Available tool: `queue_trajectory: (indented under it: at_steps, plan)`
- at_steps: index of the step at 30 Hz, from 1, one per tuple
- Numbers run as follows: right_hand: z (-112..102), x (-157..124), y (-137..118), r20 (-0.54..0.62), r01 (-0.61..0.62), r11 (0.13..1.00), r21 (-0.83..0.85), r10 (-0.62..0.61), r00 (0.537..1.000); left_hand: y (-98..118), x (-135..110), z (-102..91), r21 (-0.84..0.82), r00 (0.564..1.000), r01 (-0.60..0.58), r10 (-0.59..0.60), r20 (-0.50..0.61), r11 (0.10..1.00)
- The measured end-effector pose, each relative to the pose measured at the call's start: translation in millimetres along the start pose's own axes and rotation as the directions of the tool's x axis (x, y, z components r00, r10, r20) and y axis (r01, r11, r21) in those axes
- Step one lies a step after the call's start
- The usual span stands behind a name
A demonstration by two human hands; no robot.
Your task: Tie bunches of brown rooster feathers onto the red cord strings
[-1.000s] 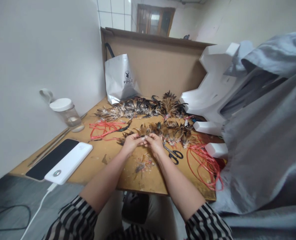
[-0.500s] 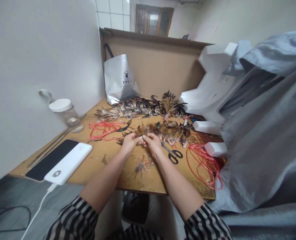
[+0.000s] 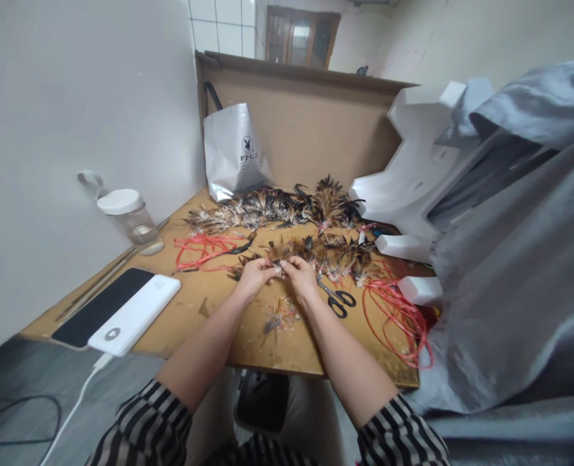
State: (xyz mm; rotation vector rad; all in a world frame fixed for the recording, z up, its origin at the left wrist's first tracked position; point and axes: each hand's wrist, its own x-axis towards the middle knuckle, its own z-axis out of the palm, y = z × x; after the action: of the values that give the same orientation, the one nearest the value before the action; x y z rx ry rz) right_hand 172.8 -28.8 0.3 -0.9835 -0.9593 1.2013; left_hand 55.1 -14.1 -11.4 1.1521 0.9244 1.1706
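My left hand [image 3: 253, 275] and my right hand [image 3: 300, 276] meet fingertip to fingertip above a wooden table [image 3: 209, 304], both pinched on a small bunch of brown feathers [image 3: 277, 264]. Just beyond the fingers lies a loose heap of brown and black feathers [image 3: 330, 255]. A longer row of feathers [image 3: 267, 208] stretches along the back. Black scissors [image 3: 336, 299] lie right beside my right hand. Feather scraps [image 3: 277, 319] litter the table under my wrists.
Red string lies in tangles at the left [image 3: 202, 249] and at the right [image 3: 396, 314]. A white power bank [image 3: 134, 315] on a dark phone [image 3: 99, 306], a lidded glass jar [image 3: 131, 220], a silver bag [image 3: 235, 152], white foam pieces [image 3: 413, 175] and grey cloth [image 3: 514, 259] surround the work spot.
Both hands stay pinched together at the same spot; the fingers shift slightly on the feather bunch. Nothing else on the table has moved.
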Motion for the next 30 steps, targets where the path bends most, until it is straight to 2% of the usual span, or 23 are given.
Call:
queue_trajectory:
  at_steps: [6, 13, 18, 25, 30]
  plan:
    - [-1.1, 3.1, 4.8, -0.020, -0.036, 0.996, 0.076, 0.038, 0.999, 2.1, -2.8, 4.3, 0.025, 0.999, -0.035, 0.035, 0.001, 0.999]
    - [0.1, 1.2, 3.1, 0.055, -0.196, 0.955, 0.224, 0.189, 0.980, 3.2, -4.5, 6.9, -0.010, 0.997, -0.077, 0.078, 0.017, 0.997]
    - [0.3, 0.2, 0.1, 0.026, -0.151, 0.979, 0.139, 0.148, 0.989, 0.7, -3.3, 5.3, -0.029, 0.997, -0.077, 0.076, -0.011, 0.997]
    - [0.9, -1.4, -1.6, -0.026, 0.058, 0.991, -0.118, -0.062, 0.998, 2.3, -4.2, 6.7, -0.006, 0.996, -0.076, 0.075, -0.050, 0.997]
    - [-2.7, 0.3, -3.6, -0.044, 0.046, 0.992, -0.116, -0.051, 0.998, 3.4, -5.1, 9.3, 0.011, 0.995, -0.102, 0.102, -0.014, 0.995]
